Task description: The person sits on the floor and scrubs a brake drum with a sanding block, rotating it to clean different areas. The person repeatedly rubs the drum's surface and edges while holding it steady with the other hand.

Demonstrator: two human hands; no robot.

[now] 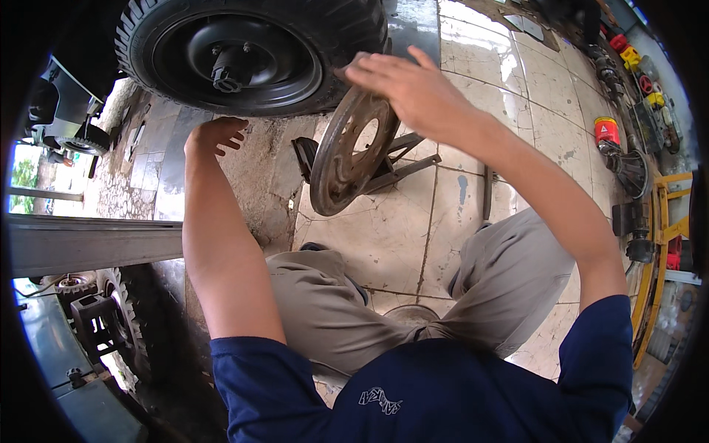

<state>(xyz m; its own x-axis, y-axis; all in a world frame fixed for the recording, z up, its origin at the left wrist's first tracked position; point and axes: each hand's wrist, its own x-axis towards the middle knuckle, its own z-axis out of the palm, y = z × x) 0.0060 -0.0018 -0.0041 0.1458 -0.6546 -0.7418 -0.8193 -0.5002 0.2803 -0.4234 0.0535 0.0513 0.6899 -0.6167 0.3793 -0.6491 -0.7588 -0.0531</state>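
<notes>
A rusty round metal disc with a large centre hole (334,173) stands tilted on its edge in front of me, against a dark metal stand (402,168). Over the disc's upper edge is my right hand (413,88), fingers stretched out and holding nothing; I cannot tell whether it touches the disc or the tyre behind. My left hand (214,136) hangs at the lower left of a big black tyre (347,37), fingers apart with nothing in them. Inside that tyre sits a dark wheel rim with a protruding hub (235,68).
Cream floor tiles (384,247) lie between my knees and the disc. On the right are a red can (606,131), metal drive parts (631,170) and a yellow frame (653,280). A grey metal beam (96,244) and a treaded wheel (129,317) are at the left.
</notes>
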